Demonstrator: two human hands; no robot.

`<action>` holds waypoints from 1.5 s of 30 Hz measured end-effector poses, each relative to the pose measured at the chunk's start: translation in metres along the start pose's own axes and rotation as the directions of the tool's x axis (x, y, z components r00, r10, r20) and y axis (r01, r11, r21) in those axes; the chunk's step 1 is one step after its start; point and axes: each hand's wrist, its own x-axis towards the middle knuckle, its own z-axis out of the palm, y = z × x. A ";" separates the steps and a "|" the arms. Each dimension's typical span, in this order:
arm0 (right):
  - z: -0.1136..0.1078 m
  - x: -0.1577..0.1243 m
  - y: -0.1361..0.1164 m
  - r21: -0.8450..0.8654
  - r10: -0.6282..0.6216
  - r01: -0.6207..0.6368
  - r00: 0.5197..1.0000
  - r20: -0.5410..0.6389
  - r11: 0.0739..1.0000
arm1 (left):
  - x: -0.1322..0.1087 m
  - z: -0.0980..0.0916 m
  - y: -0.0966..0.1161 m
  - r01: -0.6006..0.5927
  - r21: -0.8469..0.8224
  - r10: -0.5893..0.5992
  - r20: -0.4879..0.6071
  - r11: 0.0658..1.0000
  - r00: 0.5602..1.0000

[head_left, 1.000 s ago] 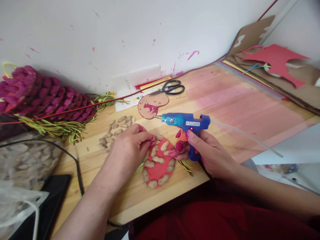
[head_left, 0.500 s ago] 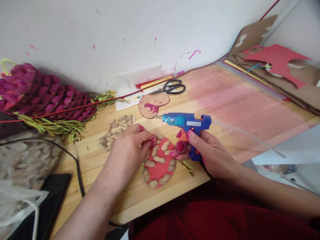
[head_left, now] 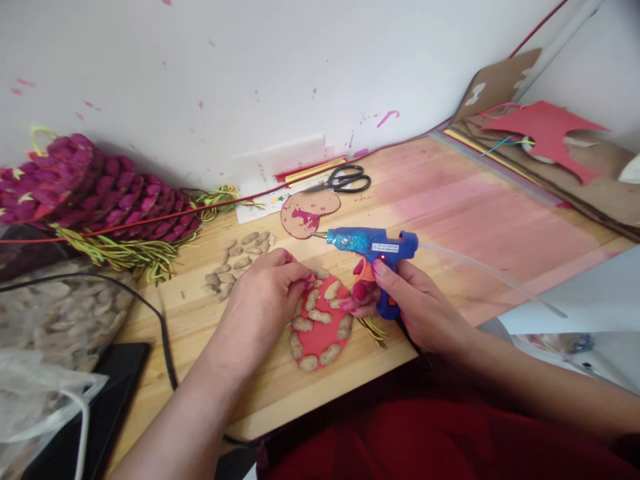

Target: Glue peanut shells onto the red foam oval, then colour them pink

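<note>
A blue hot glue gun is gripped in my right hand, its metal nozzle pointing left and a small red light lit. My right fingers curl round its handle near the orange trigger, over the right edge of a red heart-like piece. Several peanuts sit on that piece, many along its rim. At its upper left edge, my left hand is closed in a pinch; what the fingertips hold is hidden. Behind that hand, loose peanuts lie on the wooden table.
Black scissors and a stained heart-shaped cutout lie towards the wall. Magenta scaled crafts with yellow-green tassels stand at left, above a plastic bag of peanuts. A black cable crosses the left side; red paper scraps lie right.
The view has shifted slightly. Both hands keep nearly the same places over the red piece, and the glue gun stays in my right hand.
</note>
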 end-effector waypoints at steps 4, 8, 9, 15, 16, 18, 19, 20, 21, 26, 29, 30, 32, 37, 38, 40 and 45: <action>-0.001 0.001 0.002 0.010 -0.015 0.015 1.000 0.024 1.000 | 0.000 -0.004 -0.002 -0.049 -0.026 0.048 -0.039 0.998 0.998; -0.002 0.001 0.003 0.014 -0.034 0.033 0.998 0.050 0.999 | -0.002 -0.011 0.001 -0.105 -0.001 0.104 -0.108 0.995 0.989; -0.002 0.001 0.003 0.015 -0.038 0.037 0.998 0.046 0.999 | -0.003 -0.012 0.002 -0.121 0.030 0.124 -0.102 0.992 0.987; 0.000 0.000 0.002 0.025 -0.036 0.035 0.999 0.039 0.999 | -0.016 -0.012 0.017 -0.154 0.190 0.140 0.084 0.970 0.987; -0.001 0.000 0.002 0.027 -0.037 0.036 0.998 0.041 0.999 | -0.017 -0.012 0.020 -0.155 0.214 0.134 0.111 0.965 0.985; -0.001 0.001 0.003 0.032 -0.044 0.042 0.998 0.046 0.999 | -0.018 -0.011 0.026 -0.151 0.253 0.114 0.153 0.956 0.982; -0.002 0.001 0.004 0.034 -0.046 0.044 0.998 0.047 0.998 | -0.018 -0.011 0.028 -0.146 0.267 0.102 0.171 0.953 0.980; -0.002 0.001 0.004 0.034 -0.045 0.043 0.998 0.049 0.998 | -0.017 -0.011 0.029 -0.138 0.277 0.087 0.189 0.951 0.978; -0.002 0.001 0.004 0.033 -0.044 0.042 0.998 0.048 0.999 | -0.016 -0.012 0.031 -0.127 0.287 0.068 0.205 0.950 0.976; -0.002 0.002 0.004 0.028 -0.047 0.046 0.998 0.036 0.999 | -0.013 -0.015 0.037 -0.086 0.334 -0.007 0.266 0.939 0.964; -0.002 0.003 0.004 0.040 -0.053 0.051 0.997 0.048 0.998 | -0.012 -0.015 0.039 -0.101 0.341 0.002 0.278 0.935 0.960; -0.002 0.003 0.004 0.045 -0.052 0.050 0.997 0.050 0.998 | -0.012 -0.014 0.039 -0.107 0.341 0.012 0.269 0.934 0.963; -0.002 0.003 0.004 0.052 -0.048 0.046 0.997 0.054 0.998 | -0.011 -0.014 0.040 -0.119 0.338 0.028 0.262 0.934 0.965; -0.001 0.002 0.004 0.041 -0.052 0.050 0.998 0.048 0.998 | -0.010 -0.014 0.045 -0.127 0.353 0.019 0.295 0.927 0.955; -0.002 0.002 0.004 0.035 -0.051 0.050 0.998 0.047 0.998 | -0.010 -0.014 0.046 -0.127 0.365 0.016 0.293 0.922 0.956; -0.002 0.002 0.004 0.029 -0.049 0.048 0.997 0.051 0.998 | -0.009 -0.014 0.048 -0.138 0.383 0.022 0.292 0.914 0.956; -0.001 0.001 0.002 0.009 -0.034 0.034 0.999 0.031 0.999 | -0.009 -0.012 0.047 -0.154 0.380 0.057 0.255 0.912 0.965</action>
